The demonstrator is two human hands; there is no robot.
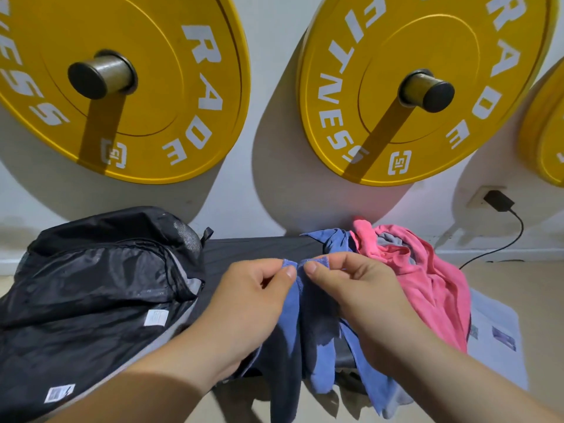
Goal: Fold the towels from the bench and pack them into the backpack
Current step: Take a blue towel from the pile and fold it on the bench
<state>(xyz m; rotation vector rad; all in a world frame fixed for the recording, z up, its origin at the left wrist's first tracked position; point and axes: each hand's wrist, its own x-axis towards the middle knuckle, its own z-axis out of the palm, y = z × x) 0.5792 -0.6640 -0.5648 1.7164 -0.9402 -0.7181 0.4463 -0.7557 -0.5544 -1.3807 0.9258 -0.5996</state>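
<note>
A blue towel (311, 325) hangs in front of me over the dark bench (259, 248). My left hand (250, 300) and my right hand (357, 288) each pinch its top edge between thumb and forefinger, close together. A pink towel (433, 282) lies crumpled on the bench to the right, with a bit of grey cloth (390, 241) and more blue cloth (332, 242) showing in the heap behind my hands. The black backpack (91, 288) lies open on the left end of the bench, its lining showing.
Two big yellow weight plates (128, 87) (427, 87) hang on pegs on the white wall right behind the bench. A black charger (499, 201) is plugged into a wall socket at the right, its cable trailing to the floor. Printed paper (494, 328) lies right of the bench.
</note>
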